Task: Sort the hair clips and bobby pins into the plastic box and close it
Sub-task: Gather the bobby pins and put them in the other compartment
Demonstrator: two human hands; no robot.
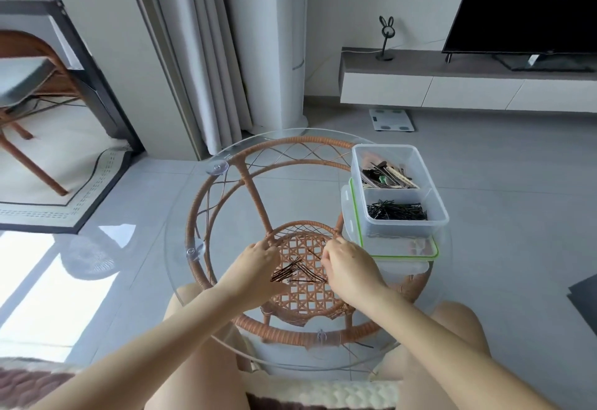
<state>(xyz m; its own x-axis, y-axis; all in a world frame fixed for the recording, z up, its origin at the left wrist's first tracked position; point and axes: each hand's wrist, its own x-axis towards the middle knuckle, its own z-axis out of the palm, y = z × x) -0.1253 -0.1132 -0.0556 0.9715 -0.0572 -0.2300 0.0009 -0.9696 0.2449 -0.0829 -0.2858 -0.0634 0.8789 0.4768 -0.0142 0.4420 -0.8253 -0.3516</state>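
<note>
**Loose bobby pins being gathered near the table's front edge**

Left hand [255,261]: knuckles up, fingers curled, thumb side against the heap. Holding anything or not, cannot tell.

Right hand [347,267]: fingers bunched downward at the heap's right end, tips beside one pin lying apart. Pinched or merely touched, cannot tell.

Between the two hands: loose bobby pins [300,272], fanned flat on the glass table [193,202], closer to the front edge than to the middle.

Handling, by judgement:
- Featherweight, thin springy wire, slick on glass, too flat for an easy straight pick.
- Best raked into a bundle first, then pinched across the middle.
- Likely to snag on each other and drop off singly in transit.

Plastic box [400,228] at the right edge, open and split in two: hair clips [387,173] in the far half, more bobby pins in the near half. Probably rigid and light; safest taken by the side walls.

Lid [400,253], green-sealed, flat under the box and sticking out toward the front. To be pulled free before closing.
</note>
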